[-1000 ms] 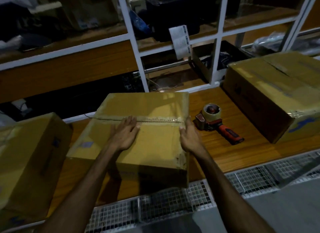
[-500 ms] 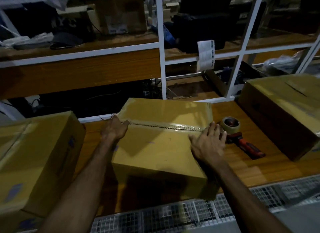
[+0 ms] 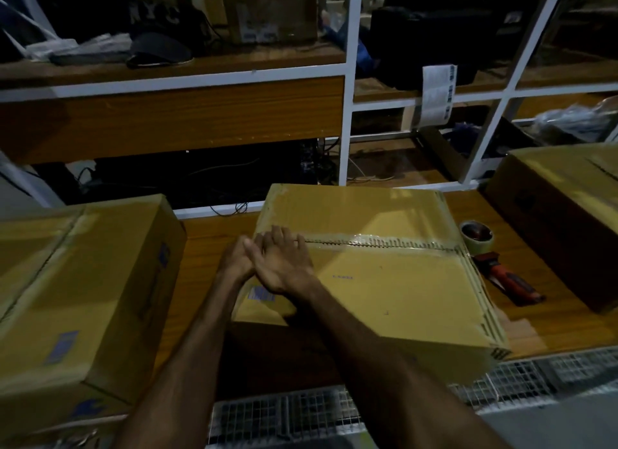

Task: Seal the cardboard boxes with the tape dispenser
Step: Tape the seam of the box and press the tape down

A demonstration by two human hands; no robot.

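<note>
A cardboard box [image 3: 394,281] stands in the middle of the wooden bench, with a strip of clear tape [image 3: 381,244] along its top seam. My right hand [image 3: 284,264] lies flat with straight fingers on the left end of that seam. My left hand [image 3: 235,264] presses against the box's left upper edge, touching my right hand. Its fingers are partly hidden behind the right hand. The tape dispenser [image 3: 491,264], with a red and black handle and a tape roll, lies on the bench just right of the box. Neither hand touches it.
Another cardboard box [image 3: 77,298] sits close on the left, a third [image 3: 561,221] at the right. The wooden bench [image 3: 207,234] ends in a wire mesh strip [image 3: 277,415] at the front. White shelf frames [image 3: 346,114] with clutter rise behind.
My right hand slid left along the taped seam from the right end to the left end, meeting my left hand. The view shifted, so the box sits further right.
</note>
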